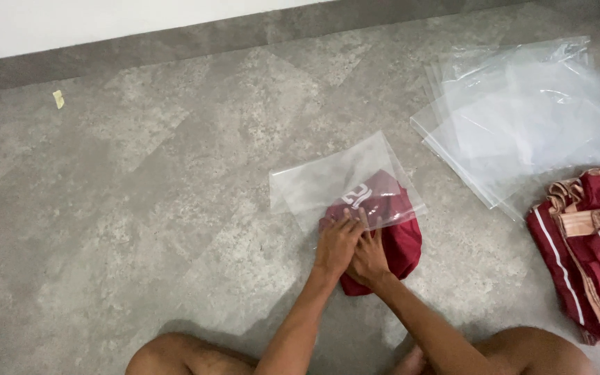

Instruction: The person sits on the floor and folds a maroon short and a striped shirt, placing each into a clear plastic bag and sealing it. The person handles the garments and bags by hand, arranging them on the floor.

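One folded maroon shirt [390, 229] lies on the grey floor [140, 208], its far half already inside one clear bag [335, 182]. Two hands work at the bag's mouth, side by side and touching: the left hand [336, 243] lies flat on the shirt with fingers spread at the bag's edge, and the right hand [369, 258] presses down just beside it, fingers partly tucked under the left. Right of the shirt lies one pile of maroon striped clothes [592, 243]; beyond it, one stack of clear bags [529, 118], count unclear. One scrap [58, 99] lies far left.
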